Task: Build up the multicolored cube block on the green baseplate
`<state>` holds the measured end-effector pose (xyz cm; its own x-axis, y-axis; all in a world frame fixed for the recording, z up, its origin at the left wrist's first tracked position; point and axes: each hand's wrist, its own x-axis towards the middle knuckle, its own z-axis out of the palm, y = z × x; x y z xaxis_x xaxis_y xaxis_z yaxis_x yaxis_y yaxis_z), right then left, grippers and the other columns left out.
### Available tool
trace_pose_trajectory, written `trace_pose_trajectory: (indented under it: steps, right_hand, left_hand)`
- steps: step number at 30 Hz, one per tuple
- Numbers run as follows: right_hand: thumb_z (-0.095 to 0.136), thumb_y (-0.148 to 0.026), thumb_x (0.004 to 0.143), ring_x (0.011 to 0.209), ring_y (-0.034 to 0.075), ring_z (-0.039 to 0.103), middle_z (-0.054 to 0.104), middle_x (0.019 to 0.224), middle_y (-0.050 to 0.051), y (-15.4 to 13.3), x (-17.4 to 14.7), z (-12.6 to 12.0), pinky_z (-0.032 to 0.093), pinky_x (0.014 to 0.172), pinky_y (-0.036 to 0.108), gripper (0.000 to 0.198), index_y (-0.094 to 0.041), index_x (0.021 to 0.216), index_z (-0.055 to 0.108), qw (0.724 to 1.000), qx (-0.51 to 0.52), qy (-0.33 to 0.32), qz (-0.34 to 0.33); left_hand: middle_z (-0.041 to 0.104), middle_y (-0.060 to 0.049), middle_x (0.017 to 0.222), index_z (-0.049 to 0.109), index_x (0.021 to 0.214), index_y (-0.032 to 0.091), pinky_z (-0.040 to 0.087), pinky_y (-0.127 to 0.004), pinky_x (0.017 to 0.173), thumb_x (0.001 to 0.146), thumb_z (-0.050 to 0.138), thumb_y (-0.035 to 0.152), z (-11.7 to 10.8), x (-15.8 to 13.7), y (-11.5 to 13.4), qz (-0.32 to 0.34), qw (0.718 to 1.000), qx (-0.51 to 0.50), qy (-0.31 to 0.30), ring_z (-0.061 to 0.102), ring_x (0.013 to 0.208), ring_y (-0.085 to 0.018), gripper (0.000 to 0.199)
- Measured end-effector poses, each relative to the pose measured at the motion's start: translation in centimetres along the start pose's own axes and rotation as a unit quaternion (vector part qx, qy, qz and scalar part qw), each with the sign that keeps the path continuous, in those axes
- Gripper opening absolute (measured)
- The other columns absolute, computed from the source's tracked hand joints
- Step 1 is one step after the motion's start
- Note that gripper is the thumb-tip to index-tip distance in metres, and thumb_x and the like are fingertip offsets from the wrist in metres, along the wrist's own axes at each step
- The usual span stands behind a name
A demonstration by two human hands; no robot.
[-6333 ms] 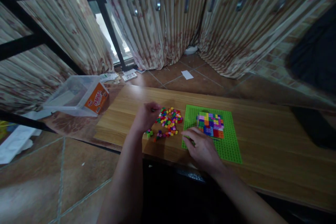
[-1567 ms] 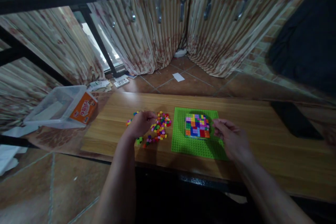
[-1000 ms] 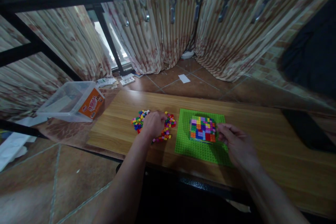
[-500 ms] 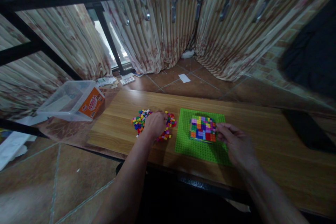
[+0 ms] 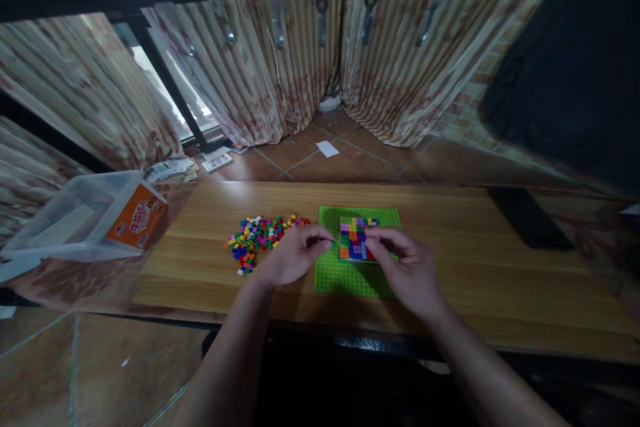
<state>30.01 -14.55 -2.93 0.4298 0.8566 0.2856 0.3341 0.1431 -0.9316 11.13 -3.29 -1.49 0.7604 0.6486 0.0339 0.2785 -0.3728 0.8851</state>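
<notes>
A green studded baseplate (image 5: pixel 345 277) lies on the wooden table (image 5: pixel 465 260). On it stands a square block of many-coloured small bricks (image 5: pixel 352 240). My right hand (image 5: pixel 407 270) lies over the block's right side, its fingers gripping it. My left hand (image 5: pixel 293 259) is at the baseplate's left edge, thumb and forefinger pinched on a tiny brick just left of the block. A loose pile of small coloured bricks (image 5: pixel 255 237) lies on the table to the left of my left hand.
A clear plastic box with an orange label (image 5: pixel 85 213) stands on a low surface to the left. A flat black object (image 5: pixel 523 217) lies at the table's far right. Behind are striped curtains (image 5: pixel 280 60), a black bar above them and a tiled floor.
My left hand has left the loose pile and moved right to the baseplate's edge with its fingers pinched. My right hand has shifted left over the block. The camera has turned to the right.
</notes>
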Motion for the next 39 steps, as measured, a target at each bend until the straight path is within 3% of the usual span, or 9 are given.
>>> trace_pose_trajectory:
  steps: [6, 10, 15, 23, 29, 33, 39]
  right_hand:
    - [0.061, -0.028, 0.09, 0.087, 0.017, 0.064, 0.071, 0.095, 0.003, -1.2, -0.8, 0.7, 0.051, 0.079, 0.033, 0.019, -0.028, 0.104, 0.073, 0.993, 0.03, -0.099, -0.051]
    - [0.061, -0.025, 0.09, 0.094, 0.018, 0.064, 0.072, 0.096, 0.002, -1.5, -0.8, 0.7, 0.05, 0.084, 0.035, 0.019, -0.03, 0.103, 0.074, 0.992, 0.045, -0.099, -0.066]
    - [0.066, -0.025, 0.087, 0.081, 0.016, 0.063, 0.069, 0.088, 0.0, -1.4, -0.9, 0.5, 0.051, 0.073, 0.031, 0.017, -0.031, 0.1, 0.075, 0.993, 0.068, -0.066, -0.067]
    - [0.068, -0.026, 0.085, 0.076, 0.015, 0.062, 0.068, 0.082, 0.0, -1.8, -0.3, -0.8, 0.049, 0.07, 0.029, 0.008, -0.027, 0.09, 0.074, 0.997, 0.015, -0.042, -0.068]
    - [0.069, -0.035, 0.08, 0.075, 0.018, 0.063, 0.072, 0.082, 0.003, 0.7, 1.2, -3.9, 0.049, 0.07, 0.033, 0.012, -0.024, 0.081, 0.074, 0.996, -0.069, 0.025, 0.049]
    - [0.066, -0.035, 0.079, 0.071, 0.018, 0.064, 0.073, 0.079, 0.002, 1.5, 1.1, -4.1, 0.049, 0.067, 0.032, 0.014, -0.024, 0.081, 0.074, 0.99, -0.113, -0.014, 0.083]
    - [0.067, -0.029, 0.078, 0.069, 0.019, 0.066, 0.075, 0.079, 0.002, 1.3, 1.2, -3.3, 0.05, 0.069, 0.033, 0.009, -0.025, 0.078, 0.074, 0.982, -0.169, -0.034, 0.075]
  left_hand:
    - [0.062, -0.001, 0.074, 0.069, 0.086, 0.015, 0.04, -0.023, 0.068, 0.087, 0.061, 0.038, 1.5, 0.0, 1.9, -0.012, 0.99, -0.139, -0.033, 0.052, 0.07, -0.013, 0.025]
    - [0.052, 0.002, 0.065, 0.067, 0.083, 0.015, 0.034, -0.022, 0.06, 0.084, 0.062, 0.048, 2.0, 0.2, 2.0, -0.034, 0.98, -0.195, -0.035, 0.042, 0.061, -0.01, 0.034]
    - [0.047, 0.004, 0.062, 0.063, 0.076, 0.015, 0.031, -0.022, 0.057, 0.084, 0.062, 0.053, 3.0, 0.5, 1.8, -0.027, 0.97, -0.239, -0.027, 0.038, 0.058, -0.009, 0.039]
    - [0.052, 0.002, 0.062, 0.06, 0.07, 0.015, 0.033, -0.023, 0.056, 0.086, 0.057, 0.055, 3.7, 0.9, 2.0, -0.037, 0.972, -0.231, 0.002, 0.041, 0.056, -0.009, 0.043]
    - [0.049, 0.003, 0.058, 0.06, 0.067, 0.015, 0.031, -0.023, 0.054, 0.084, 0.06, 0.044, 3.6, 1.5, 0.7, -0.086, 0.979, -0.154, 0.105, 0.039, 0.055, -0.009, 0.034]
    - [0.056, 0.002, 0.064, 0.066, 0.076, 0.015, 0.035, -0.024, 0.058, 0.08, 0.059, 0.038, 3.6, 1.8, 0.1, -0.11, 0.979, -0.101, 0.139, 0.045, 0.06, -0.011, 0.024]
    - [0.066, -0.003, 0.078, 0.069, 0.086, 0.015, 0.042, -0.024, 0.065, 0.078, 0.06, 0.036, 3.9, 2.0, -0.2, -0.118, 0.981, -0.097, 0.123, 0.055, 0.07, -0.014, 0.024]
